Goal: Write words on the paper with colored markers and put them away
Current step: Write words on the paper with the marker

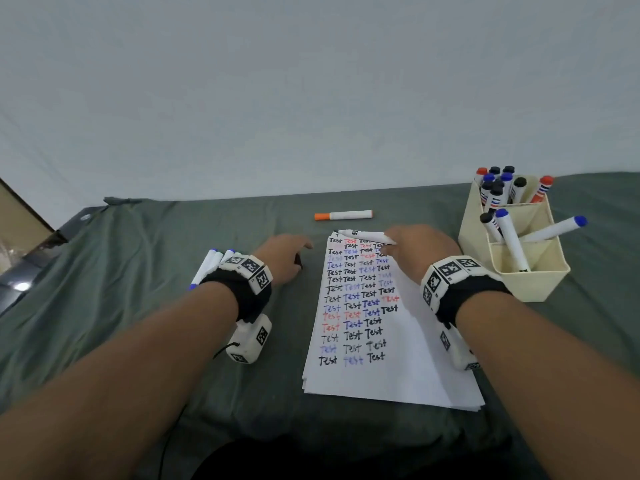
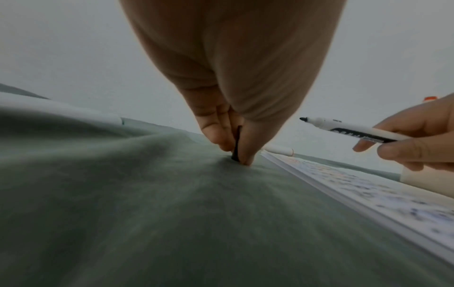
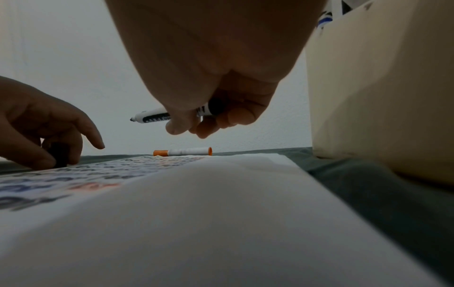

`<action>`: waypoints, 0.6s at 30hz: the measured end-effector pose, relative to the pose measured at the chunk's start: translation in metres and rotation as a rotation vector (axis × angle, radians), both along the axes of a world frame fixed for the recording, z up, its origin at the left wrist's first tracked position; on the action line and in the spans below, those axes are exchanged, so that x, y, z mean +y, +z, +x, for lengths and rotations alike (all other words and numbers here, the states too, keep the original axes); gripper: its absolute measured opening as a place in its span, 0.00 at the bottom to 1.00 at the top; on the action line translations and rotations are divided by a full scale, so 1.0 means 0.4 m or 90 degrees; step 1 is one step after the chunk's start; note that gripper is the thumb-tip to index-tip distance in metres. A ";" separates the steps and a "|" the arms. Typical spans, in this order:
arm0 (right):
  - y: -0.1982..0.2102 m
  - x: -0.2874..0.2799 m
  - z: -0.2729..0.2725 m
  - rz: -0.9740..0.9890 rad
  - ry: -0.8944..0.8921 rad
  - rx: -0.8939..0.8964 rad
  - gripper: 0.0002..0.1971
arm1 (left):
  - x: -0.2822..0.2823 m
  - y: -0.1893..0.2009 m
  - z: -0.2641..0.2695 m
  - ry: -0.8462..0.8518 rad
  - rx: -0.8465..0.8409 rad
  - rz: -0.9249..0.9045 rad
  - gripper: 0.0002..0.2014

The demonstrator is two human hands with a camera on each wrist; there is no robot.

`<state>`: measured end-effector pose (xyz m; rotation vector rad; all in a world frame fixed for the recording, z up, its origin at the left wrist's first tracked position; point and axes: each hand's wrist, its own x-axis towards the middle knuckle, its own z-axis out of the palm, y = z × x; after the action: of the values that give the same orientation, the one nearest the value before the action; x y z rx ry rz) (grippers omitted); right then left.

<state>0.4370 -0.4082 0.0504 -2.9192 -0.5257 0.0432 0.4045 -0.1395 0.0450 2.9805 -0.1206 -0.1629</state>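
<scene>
A stack of white paper (image 1: pixel 408 368) covered in rows of "Test" in black, blue and red lies on the green cloth. My right hand (image 1: pixel 415 251) hovers over its top right corner and grips an uncapped black marker (image 1: pixel 363 234), tip pointing left (image 2: pixel 351 130) (image 3: pixel 157 116). My left hand (image 1: pixel 287 258) rests on the cloth just left of the paper and pinches the black cap (image 2: pixel 236 143) (image 3: pixel 59 155) against the cloth. A cream marker holder (image 1: pixel 530 271) stands right of the paper with several capped markers in it.
An orange-capped marker (image 1: pixel 343 215) (image 3: pixel 183 151) lies on the cloth beyond the paper. Blue-capped markers (image 1: pixel 211 263) lie on the cloth left of my left wrist. The holder's wall (image 3: pixel 383 97) rises close beside my right hand. A white wall stands behind the table.
</scene>
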 end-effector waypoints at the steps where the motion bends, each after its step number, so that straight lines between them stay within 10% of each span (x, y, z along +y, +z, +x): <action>1: -0.002 0.000 0.002 0.000 -0.001 0.002 0.11 | 0.002 -0.005 0.000 0.006 -0.002 -0.004 0.24; 10: -0.010 -0.003 -0.001 0.036 0.010 -0.029 0.16 | -0.044 0.008 -0.068 -0.032 -0.120 0.122 0.35; 13: -0.007 -0.007 -0.009 0.042 0.049 -0.073 0.32 | -0.109 -0.012 -0.128 -0.117 -0.018 0.114 0.46; 18: -0.003 -0.012 -0.009 0.008 0.069 -0.079 0.31 | -0.143 -0.058 -0.179 -0.113 0.233 0.100 0.58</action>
<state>0.4332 -0.4130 0.0492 -2.8918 -0.7013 -0.1267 0.3328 -0.1965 0.0217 3.0276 -0.3425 -0.7643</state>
